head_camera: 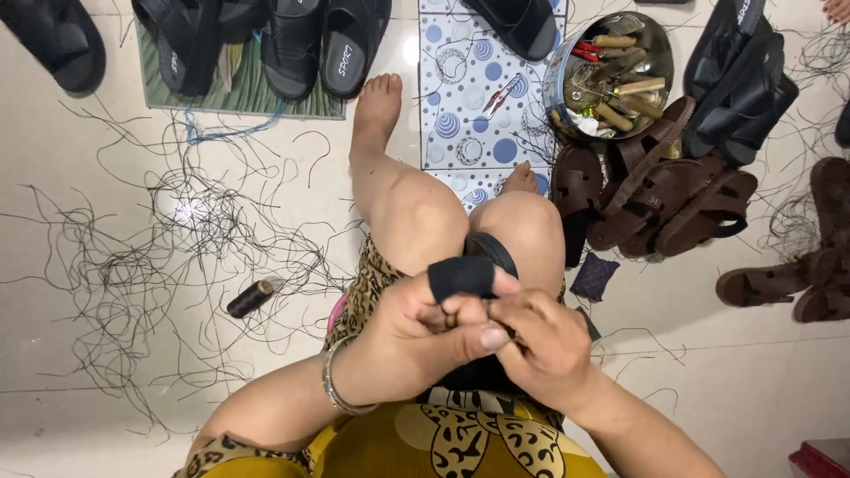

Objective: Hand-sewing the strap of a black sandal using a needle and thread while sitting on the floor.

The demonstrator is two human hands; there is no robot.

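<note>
Pale tiled floor (pixel 80 106), littered with loose black thread offcuts (pixel 168 257). The person sits on it, knees raised at frame centre.

Left hand (pixel 416 341): grip clenched around a black sandal (pixel 482 257) wedged between the knees; a black strap wrap covers one finger (pixel 460 276). A metal bangle (pixel 336 389) sits on the wrist.

Right hand (pixel 544 341): fingers pinched against the left thumb, touching the left hand; it probably holds a needle or thread, but the item is too small to confirm.

Surroundings:
- 9 o'clock: dark thread spool (pixel 251 298), lying on the floor.
- 1 o'clock: round metal tin (pixel 660 49) of wooden-handled tools.
- 3 o'clock: brown sandals (pixel 664 195), piled.
- 11 o'clock: black sandals (pixel 292 40) on a green mat (pixel 235 93).
- 12 o'clock: blue-dotted sheet (pixel 469 124).
</note>
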